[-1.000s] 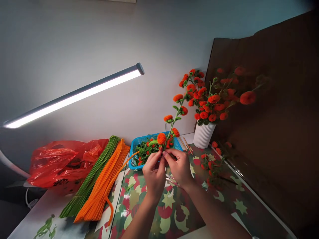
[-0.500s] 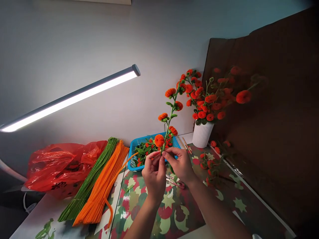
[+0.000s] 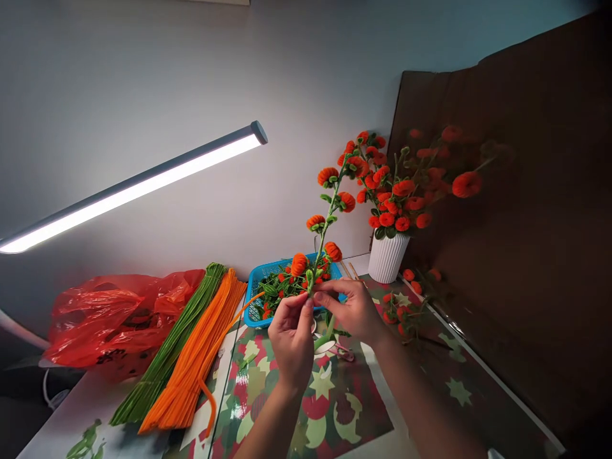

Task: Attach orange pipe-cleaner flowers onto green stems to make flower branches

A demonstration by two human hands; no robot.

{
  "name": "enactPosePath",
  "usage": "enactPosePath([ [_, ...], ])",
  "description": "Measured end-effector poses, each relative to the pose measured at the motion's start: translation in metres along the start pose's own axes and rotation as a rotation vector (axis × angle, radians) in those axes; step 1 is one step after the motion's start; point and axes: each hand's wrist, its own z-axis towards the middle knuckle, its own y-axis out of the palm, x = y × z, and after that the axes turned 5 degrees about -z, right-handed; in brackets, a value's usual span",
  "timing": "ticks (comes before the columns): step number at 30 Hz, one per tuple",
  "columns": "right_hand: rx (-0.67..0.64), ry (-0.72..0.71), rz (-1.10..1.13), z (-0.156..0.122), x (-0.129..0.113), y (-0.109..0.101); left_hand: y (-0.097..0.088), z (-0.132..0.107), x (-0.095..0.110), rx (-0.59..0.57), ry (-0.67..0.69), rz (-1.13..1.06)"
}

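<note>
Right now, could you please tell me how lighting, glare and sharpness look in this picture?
Head view: the lamp is burnt out to white, brightening the wall; head view: shiny highlights mark the red bag and patterned table cover; head view: the brown panel sinks into shadow; head view: the fingers and flower spray look fairly sharp.

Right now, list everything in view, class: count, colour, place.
lamp: one, grey, upper left
wall: one, grey, background
panel: one, brown, right
bag: one, red, left
bundles: two, green and orange, beside bag
basket: one, blue, centre, plants inside
vase: one, white, centre right
vase flowers: many, orange, in vase
loose flowers: several, red, near vase
sticks: two, tan, near vase
leaves: several, green, lower left
unclear tool: one, pink, centre
table cover: one, multicoloured, foreground
stem: one, green, orange-flowered, centre
left hand: one, pinching stem
right hand: one, at stem
</note>
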Motion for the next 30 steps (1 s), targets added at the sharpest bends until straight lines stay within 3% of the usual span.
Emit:
enactPosePath([
  [3, -0.032, 0.021, 0.09, 0.002, 0.001, -0.003, 0.001, 0.001, 0.006, -0.042, -0.121, -0.106],
  [8, -0.013, 0.094, 0.22, 0.003, 0.006, 0.002, 0.001, 0.01, 0.015, -0.176, -0.472, -0.412],
  [10, 0.006, 0.122, 0.271, 0.003, 0.007, 0.006, 0.001, 0.014, 0.015, -0.204, -0.535, -0.494],
  [14, 0.046, 0.133, 0.214, 0.001, 0.009, 0.011, 0.002, 0.015, 0.013, -0.179, -0.54, -0.486],
  [18, 0.006, 0.142, 0.133, -0.002, 0.005, 0.009, 0.004, 0.012, 0.014, -0.096, -0.442, -0.381],
  [21, 0.047, 0.043, -0.012, -0.005, -0.003, 0.007, 0.003, 0.008, 0.013, -0.058, -0.348, -0.288],
  [24, 0.171, -0.068, -0.159, -0.007, -0.009, 0.007, 0.003, 0.005, 0.011, -0.061, -0.282, -0.227],
  [27, 0.262, -0.05, -0.148, -0.008, -0.01, 0.012, 0.003, 0.004, 0.011, -0.092, -0.313, -0.259],
  [30, 0.249, 0.058, -0.019, -0.008, -0.008, 0.016, 0.005, 0.006, 0.014, -0.11, -0.393, -0.345],
])
